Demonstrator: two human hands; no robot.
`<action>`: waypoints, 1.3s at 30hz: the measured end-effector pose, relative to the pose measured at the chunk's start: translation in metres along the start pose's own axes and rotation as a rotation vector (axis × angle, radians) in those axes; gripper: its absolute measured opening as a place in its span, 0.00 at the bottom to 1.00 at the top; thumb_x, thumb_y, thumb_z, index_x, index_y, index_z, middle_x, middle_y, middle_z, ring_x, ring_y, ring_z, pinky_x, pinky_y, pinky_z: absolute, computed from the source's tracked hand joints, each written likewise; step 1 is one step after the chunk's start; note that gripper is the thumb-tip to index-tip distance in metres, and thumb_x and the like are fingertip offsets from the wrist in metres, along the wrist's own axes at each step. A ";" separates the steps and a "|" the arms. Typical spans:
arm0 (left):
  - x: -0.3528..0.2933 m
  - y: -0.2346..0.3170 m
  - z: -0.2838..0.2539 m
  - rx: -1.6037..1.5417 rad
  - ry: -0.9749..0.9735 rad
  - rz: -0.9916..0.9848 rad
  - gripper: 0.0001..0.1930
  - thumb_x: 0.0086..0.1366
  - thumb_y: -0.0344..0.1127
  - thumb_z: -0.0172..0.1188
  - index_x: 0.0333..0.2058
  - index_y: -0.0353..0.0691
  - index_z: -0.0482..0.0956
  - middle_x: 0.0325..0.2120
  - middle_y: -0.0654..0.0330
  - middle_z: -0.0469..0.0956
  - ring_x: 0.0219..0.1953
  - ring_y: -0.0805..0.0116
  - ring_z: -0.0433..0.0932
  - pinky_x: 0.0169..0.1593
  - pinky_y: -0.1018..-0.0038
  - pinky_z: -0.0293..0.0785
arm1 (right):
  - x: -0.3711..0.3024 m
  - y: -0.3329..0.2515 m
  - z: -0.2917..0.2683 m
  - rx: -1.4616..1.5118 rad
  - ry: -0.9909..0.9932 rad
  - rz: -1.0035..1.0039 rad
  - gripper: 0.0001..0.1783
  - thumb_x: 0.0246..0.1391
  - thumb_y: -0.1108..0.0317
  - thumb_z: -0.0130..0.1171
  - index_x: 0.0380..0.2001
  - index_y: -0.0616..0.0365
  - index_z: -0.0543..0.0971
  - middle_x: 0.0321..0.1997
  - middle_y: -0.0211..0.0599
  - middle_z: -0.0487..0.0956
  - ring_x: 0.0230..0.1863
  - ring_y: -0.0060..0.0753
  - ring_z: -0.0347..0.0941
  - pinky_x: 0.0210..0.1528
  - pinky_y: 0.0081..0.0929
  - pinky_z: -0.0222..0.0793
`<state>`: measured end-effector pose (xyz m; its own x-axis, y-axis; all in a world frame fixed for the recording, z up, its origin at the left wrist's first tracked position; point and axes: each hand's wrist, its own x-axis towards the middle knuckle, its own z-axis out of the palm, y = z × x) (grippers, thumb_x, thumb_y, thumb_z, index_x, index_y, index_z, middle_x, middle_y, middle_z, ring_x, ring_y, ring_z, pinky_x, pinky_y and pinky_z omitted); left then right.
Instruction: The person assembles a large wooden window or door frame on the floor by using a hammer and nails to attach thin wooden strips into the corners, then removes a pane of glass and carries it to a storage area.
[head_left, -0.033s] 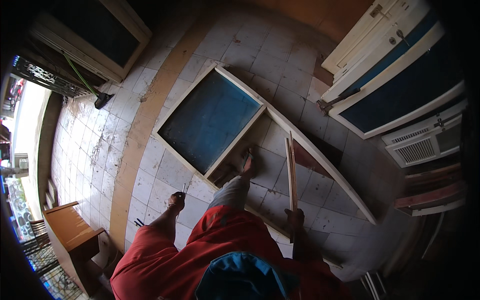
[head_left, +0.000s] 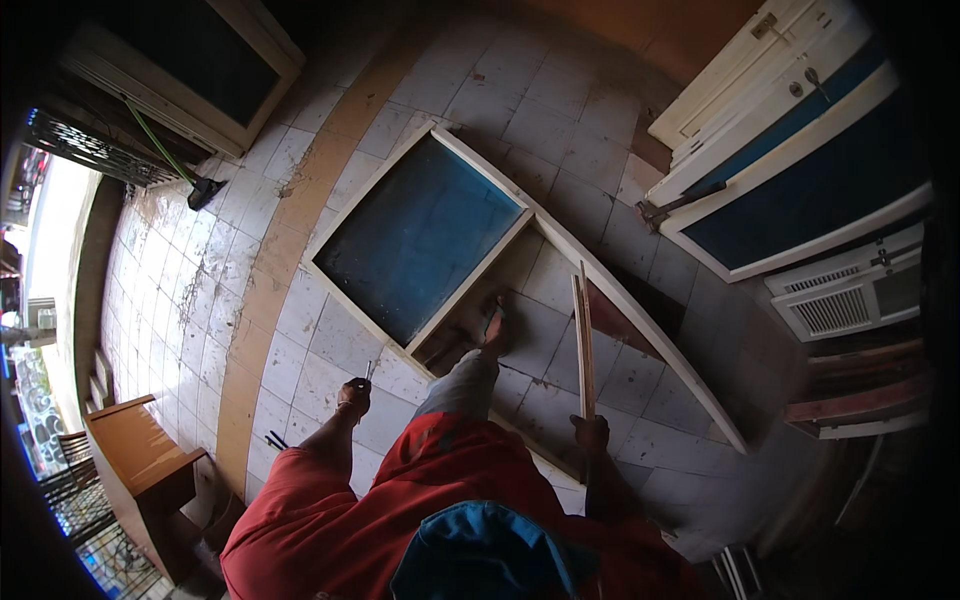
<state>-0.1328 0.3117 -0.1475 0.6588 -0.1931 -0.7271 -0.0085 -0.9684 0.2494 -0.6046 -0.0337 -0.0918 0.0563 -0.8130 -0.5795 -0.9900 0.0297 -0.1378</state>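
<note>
Right of centre, my right hand (head_left: 591, 433) clamps thin wooden strips (head_left: 584, 350); left of centre, my left hand (head_left: 354, 393) grips a slim metal tool (head_left: 369, 370). Only the view shifted slightly; work stands unchanged.

Leftward from the fingers of the left hand (head_left: 354, 393), a way is offered over the floor tiles (head_left: 285, 350). Ahead of them, floor-level passage is crossed by the pale frame (head_left: 350, 303); rightward, it is barred by the person's leg (head_left: 463, 388). Ahead of the fingers of the right hand (head_left: 591, 433), the line is filled by the gripped wooden strips (head_left: 583, 350); right of these, a gap is bounded by the frame's long rail (head_left: 655, 345).
</note>
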 end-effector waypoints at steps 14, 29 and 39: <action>0.107 0.293 -0.028 -0.979 0.090 0.161 0.15 0.61 0.40 0.50 0.34 0.33 0.77 0.22 0.55 0.74 0.27 0.70 0.73 0.31 0.72 0.68 | 0.285 -0.190 -0.140 -0.090 -0.077 -0.037 0.47 0.39 0.39 0.66 0.46 0.77 0.73 0.51 0.66 0.74 0.53 0.61 0.71 0.55 0.42 0.67; 0.083 0.216 0.214 0.021 0.042 -0.520 0.19 0.54 0.51 0.57 0.33 0.42 0.85 0.38 0.48 0.80 0.43 0.49 0.77 0.49 0.60 0.73 | 0.536 -0.249 -0.087 -0.342 0.089 -0.354 0.40 0.41 0.42 0.67 0.47 0.66 0.73 0.47 0.58 0.77 0.50 0.60 0.73 0.53 0.44 0.68; 0.195 0.145 0.350 0.363 0.051 -0.402 0.21 0.59 0.40 0.51 0.53 0.55 0.75 0.55 0.60 0.68 0.57 0.57 0.65 0.55 0.63 0.63 | 0.698 -0.213 0.018 -0.368 0.226 -0.484 0.33 0.44 0.47 0.66 0.46 0.61 0.71 0.42 0.56 0.78 0.44 0.61 0.75 0.47 0.48 0.70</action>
<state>-0.2690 0.0784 -0.4767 0.6993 0.2025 -0.6855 -0.0019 -0.9585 -0.2852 -0.3520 -0.5967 -0.4817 0.5186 -0.7879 -0.3320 -0.8413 -0.5396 -0.0338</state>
